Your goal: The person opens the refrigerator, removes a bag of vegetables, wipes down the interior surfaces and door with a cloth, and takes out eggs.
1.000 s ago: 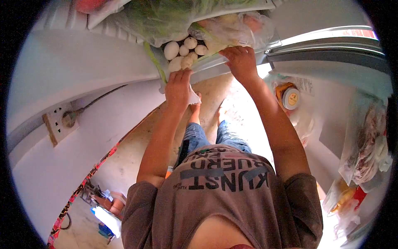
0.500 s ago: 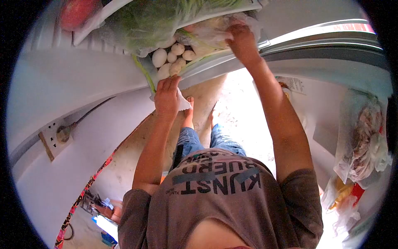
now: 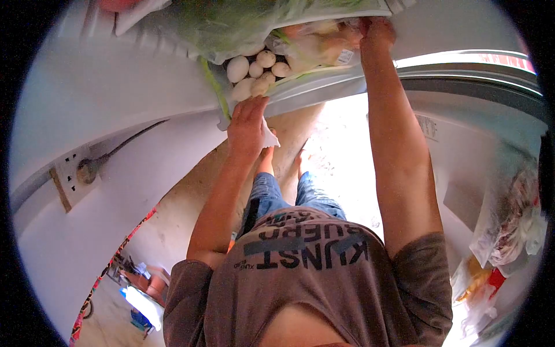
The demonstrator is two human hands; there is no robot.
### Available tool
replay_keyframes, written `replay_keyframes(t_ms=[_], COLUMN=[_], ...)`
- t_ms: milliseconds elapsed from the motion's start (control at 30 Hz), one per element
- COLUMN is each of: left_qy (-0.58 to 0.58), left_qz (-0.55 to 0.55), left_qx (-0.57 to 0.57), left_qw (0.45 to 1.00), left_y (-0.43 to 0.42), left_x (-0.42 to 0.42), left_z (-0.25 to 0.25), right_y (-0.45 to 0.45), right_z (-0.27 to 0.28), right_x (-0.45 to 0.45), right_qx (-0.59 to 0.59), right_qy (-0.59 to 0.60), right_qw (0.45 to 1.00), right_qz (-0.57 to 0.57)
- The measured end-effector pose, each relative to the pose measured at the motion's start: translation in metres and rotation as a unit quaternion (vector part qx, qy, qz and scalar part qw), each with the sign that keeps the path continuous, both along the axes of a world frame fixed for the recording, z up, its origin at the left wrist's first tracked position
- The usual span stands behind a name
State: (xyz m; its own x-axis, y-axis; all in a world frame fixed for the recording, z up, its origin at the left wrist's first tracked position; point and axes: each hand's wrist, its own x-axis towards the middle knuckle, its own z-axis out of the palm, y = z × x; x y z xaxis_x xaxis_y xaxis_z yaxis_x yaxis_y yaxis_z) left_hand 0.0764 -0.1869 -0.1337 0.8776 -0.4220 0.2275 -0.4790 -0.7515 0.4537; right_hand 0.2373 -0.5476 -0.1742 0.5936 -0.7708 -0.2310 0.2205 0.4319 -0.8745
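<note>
My left hand (image 3: pixel 245 127) is closed around a white piece of tissue or cloth (image 3: pixel 269 137), with its fingertips at the front edge of a pale fridge drawer (image 3: pixel 315 95). Just beyond them in the drawer are several white and cream eggs (image 3: pixel 237 69). My right hand (image 3: pixel 378 33) reaches into the drawer's right end beside a clear plastic bag (image 3: pixel 324 45) with a small label. Its fingers are mostly hidden, so I cannot tell whether they grip anything. Leafy greens in clear plastic (image 3: pixel 231 26) lie behind the eggs, and a green stalk (image 3: pixel 217 89) hangs over the left edge.
The fridge door on the right holds bagged food (image 3: pixel 509 214). On the left wall is a power socket (image 3: pixel 70 176) with a plug and cord. A red object (image 3: pixel 118 4) sits at the upper left. My bare feet are on the floor below the drawer.
My right hand has moved right and farther back, from over the plastic bag to the drawer's right end. The labelled bag shows more. My left hand keeps its place at the drawer edge.
</note>
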Motion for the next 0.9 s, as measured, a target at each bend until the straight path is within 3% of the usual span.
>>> replay_keyframes(t_ms=[33, 67, 100, 233, 300, 333, 400, 467, 533, 567, 633, 733, 767, 800, 867, 900], left_qy=[-0.004, -0.009, -0.008, -0.002, -0.004, -0.003, 0.0, -0.02, -0.009, 0.002, 0.002, 0.001, 0.003, 0.005, -0.007, -0.004], left_qz=[-0.004, -0.008, -0.006, 0.003, 0.012, 0.011, 0.009, 0.004, 0.007, 0.012, 0.009, 0.005, 0.004, 0.005, -0.005, -0.003], left_qx=[-0.007, -0.014, -0.016, -0.009, -0.007, 0.001, 0.011, 0.0, 0.008, 0.016, 0.013, 0.0, -0.01, -0.009, -0.022, -0.022], left_qw=[1.0, 1.0, 1.0, 1.0, 1.0, 1.0, 1.0, 1.0, 1.0, 1.0, 1.0, 1.0, 1.0, 1.0, 1.0, 1.0], left_y=[0.0, 0.0, 0.001, -0.001, -0.002, -0.001, -0.001, -0.002, -0.003, -0.004, -0.004, -0.003, -0.002, 0.0, 0.002, 0.002], left_x=[0.001, 0.001, 0.002, 0.0, 0.001, 0.001, 0.0, -0.001, 0.0, 0.0, -0.001, 0.0, -0.001, -0.001, 0.0, 0.0], left_z=[0.001, 0.001, 0.0, -0.003, -0.005, -0.007, -0.009, -0.008, -0.004, -0.003, -0.001, -0.002, -0.002, -0.003, -0.006, -0.006], right_y=[0.003, 0.006, 0.005, 0.019, 0.045, 0.06, 0.088, 0.106, 0.13, 0.139, 0.145, 0.117, 0.118, 0.111, 0.09, 0.073], right_z=[-0.007, -0.016, -0.023, 0.03, 0.048, 0.061, 0.083, 0.065, 0.057, 0.055, 0.046, 0.018, 0.01, 0.006, 0.027, 0.028], right_x=[-0.002, -0.009, -0.012, -0.056, -0.083, -0.096, -0.111, -0.103, -0.089, -0.079, -0.056, -0.028, -0.027, -0.03, -0.038, -0.037], right_qx=[0.0, -0.214, -0.418, -0.343, -0.627, -0.628, -0.789, -0.737, -0.768, -0.767, -0.871, -0.873, -0.855, -0.854, -0.889, -0.888], right_qy=[0.001, 0.064, 0.124, 0.117, 0.105, 0.104, 0.039, -0.076, -0.106, -0.104, -0.069, -0.041, 0.08, 0.08, 0.133, 0.133], right_qw=[1.0, 0.974, 0.898, 0.911, 0.769, 0.768, 0.607, 0.628, 0.54, 0.542, 0.427, 0.412, 0.454, 0.455, 0.377, 0.376], right_qz=[0.002, 0.033, 0.062, 0.197, 0.068, 0.071, 0.083, 0.237, 0.328, 0.329, 0.235, 0.257, 0.236, 0.238, 0.225, 0.229])
